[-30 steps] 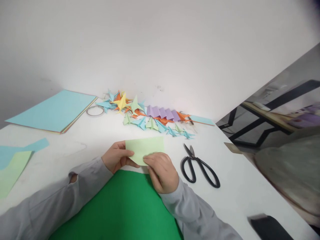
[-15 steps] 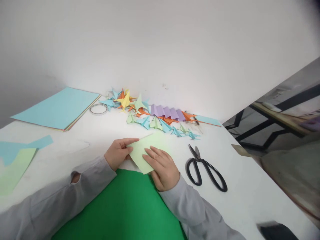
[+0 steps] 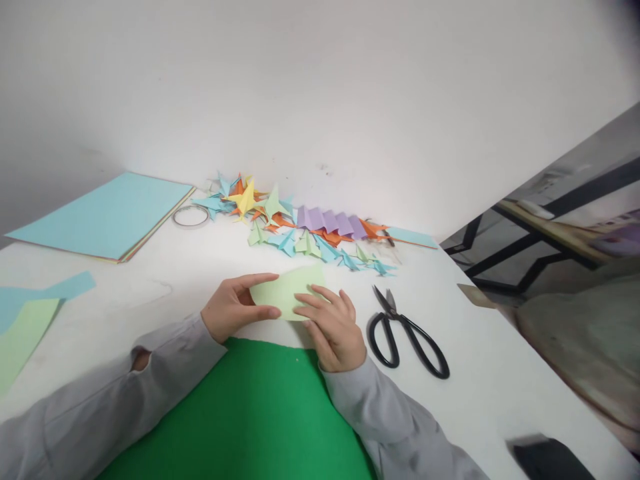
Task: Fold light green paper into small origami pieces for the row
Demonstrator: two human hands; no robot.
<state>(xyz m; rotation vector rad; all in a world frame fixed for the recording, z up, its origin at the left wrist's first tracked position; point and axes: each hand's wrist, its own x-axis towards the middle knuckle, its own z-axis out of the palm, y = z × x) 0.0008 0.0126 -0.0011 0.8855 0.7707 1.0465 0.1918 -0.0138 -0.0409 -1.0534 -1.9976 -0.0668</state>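
A small pale green paper (image 3: 287,293) lies on the white table (image 3: 480,373) between my hands. My left hand (image 3: 233,308) pinches its left edge between thumb and forefinger. My right hand (image 3: 334,328) rests on its right part, fingers curled over it and pressing down. Both arms wear grey sleeves. A dark green sheet (image 3: 250,413) lies just below the hands, near the table's front.
Black scissors (image 3: 407,333) lie right of my right hand. Several folded paper figures (image 3: 300,230) line the wall. A tape ring (image 3: 191,215) and a stack of light blue sheets (image 3: 105,215) sit at back left. Paper offcuts (image 3: 30,313) lie far left. A dark object (image 3: 545,457) sits bottom right.
The pale green paper was turned from lying level to tilted and back to level. My right hand's fingers shifted across it while the left hand kept its pinch.
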